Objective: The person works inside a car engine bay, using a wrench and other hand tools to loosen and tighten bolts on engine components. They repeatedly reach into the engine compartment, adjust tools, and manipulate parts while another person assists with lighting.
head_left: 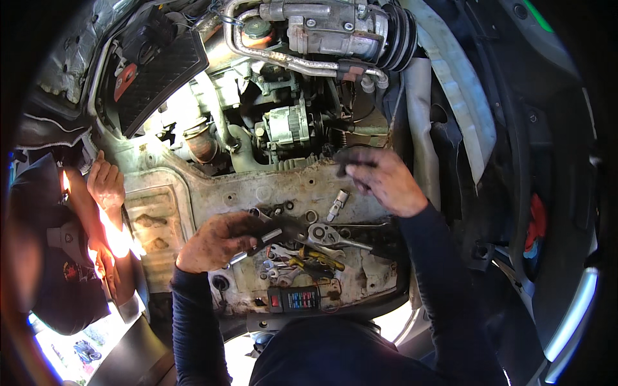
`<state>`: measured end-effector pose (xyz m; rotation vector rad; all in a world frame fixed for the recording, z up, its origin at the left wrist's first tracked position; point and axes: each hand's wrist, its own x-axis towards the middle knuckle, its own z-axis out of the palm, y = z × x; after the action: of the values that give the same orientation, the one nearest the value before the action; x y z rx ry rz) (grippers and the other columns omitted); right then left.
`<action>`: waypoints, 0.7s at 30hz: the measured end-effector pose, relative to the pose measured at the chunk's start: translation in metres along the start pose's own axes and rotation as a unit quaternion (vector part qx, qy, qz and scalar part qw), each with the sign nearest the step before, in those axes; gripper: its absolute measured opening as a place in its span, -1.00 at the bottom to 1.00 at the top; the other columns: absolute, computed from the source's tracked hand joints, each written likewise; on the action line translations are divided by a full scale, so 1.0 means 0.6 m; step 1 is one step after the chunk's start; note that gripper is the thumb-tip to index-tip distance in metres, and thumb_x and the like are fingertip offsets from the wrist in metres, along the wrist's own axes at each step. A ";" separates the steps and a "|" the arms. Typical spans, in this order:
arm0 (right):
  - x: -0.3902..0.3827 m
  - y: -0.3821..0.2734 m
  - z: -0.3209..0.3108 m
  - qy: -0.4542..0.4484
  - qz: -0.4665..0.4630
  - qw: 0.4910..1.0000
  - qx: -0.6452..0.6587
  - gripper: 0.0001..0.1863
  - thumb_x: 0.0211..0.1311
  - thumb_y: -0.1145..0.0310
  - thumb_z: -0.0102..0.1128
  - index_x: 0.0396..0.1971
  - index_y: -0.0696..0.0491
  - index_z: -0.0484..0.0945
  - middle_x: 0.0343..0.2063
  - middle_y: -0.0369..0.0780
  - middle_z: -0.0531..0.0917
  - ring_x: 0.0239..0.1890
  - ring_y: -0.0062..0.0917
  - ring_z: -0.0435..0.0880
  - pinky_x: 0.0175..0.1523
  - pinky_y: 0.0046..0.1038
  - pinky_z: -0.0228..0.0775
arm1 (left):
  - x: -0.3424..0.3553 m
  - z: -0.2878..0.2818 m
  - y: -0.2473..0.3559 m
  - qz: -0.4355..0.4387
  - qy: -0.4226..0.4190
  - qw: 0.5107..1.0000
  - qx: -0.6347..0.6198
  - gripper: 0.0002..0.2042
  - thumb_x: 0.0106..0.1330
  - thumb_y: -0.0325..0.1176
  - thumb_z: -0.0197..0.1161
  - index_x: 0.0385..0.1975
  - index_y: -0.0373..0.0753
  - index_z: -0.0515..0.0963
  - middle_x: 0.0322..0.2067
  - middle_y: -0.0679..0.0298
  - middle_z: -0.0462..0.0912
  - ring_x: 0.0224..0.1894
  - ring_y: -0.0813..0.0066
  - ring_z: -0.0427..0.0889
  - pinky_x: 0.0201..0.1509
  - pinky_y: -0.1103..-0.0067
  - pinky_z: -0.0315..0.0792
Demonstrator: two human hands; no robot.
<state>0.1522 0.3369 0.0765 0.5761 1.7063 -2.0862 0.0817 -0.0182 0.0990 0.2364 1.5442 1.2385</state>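
My left hand (215, 246) is closed, its fingers dark with grease, around a short shiny metal rod (271, 236) above the worn metal panel. Dark, blurred shapes beside the rod hide its far end. My right hand (391, 183) hovers over the rim of the engine opening; its fingertips are dark and smeared, so whether they hold anything is unclear. Below it lies a universal joint (338, 204). A ratchet (323, 235) rests between the hands, near a socket (311, 216). Closer to me are pliers with yellow handles (322, 258) and several wrenches (283, 278).
A black box with a red part (295, 299) lies at the panel's near edge. Beyond the panel (251, 191) is the engine, with an alternator (286, 125) and a pulley-fitted compressor (341, 35). Another person's hand (106, 181) touches the opening's left side.
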 end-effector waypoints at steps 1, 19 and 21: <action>-0.027 0.004 0.000 -0.005 0.021 0.999 -0.024 -0.69 0.48 0.44 0.23 0.14 0.20 0.62 -0.26 -0.27 0.75 -0.42 -0.73 0.52 -0.31 -0.63 0.40 | -0.004 0.003 -0.007 -0.015 -0.037 0.999 0.019 -0.71 0.43 -0.56 0.29 0.12 -0.41 0.59 -0.16 0.22 0.76 -0.13 0.53 0.65 0.02 0.51 0.55; -0.117 0.098 0.066 0.062 -0.152 0.878 -0.450 -0.77 0.28 0.44 0.30 -0.09 0.15 0.70 -0.22 -0.04 0.74 -0.12 -0.14 0.75 0.04 -0.24 0.56 | -0.052 0.014 -0.067 0.000 0.014 0.960 0.281 -0.78 0.20 -0.50 0.43 -0.16 -0.32 0.68 -0.28 0.04 0.75 -0.20 0.04 0.73 -0.07 0.31 0.57; -0.106 0.091 0.059 0.091 -0.134 0.847 -0.507 -0.78 0.27 0.39 0.29 -0.11 0.10 0.70 -0.21 -0.03 0.71 -0.12 -0.08 0.71 0.03 -0.17 0.55 | -0.054 0.024 -0.078 0.029 0.057 0.937 0.344 -0.75 0.15 -0.48 0.45 -0.16 -0.30 0.69 -0.26 0.04 0.72 -0.17 -0.02 0.70 -0.06 0.28 0.56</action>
<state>0.2326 0.2944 0.0719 0.1842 2.7484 -0.9638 0.1265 -0.0527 0.0836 0.6740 2.0459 0.7167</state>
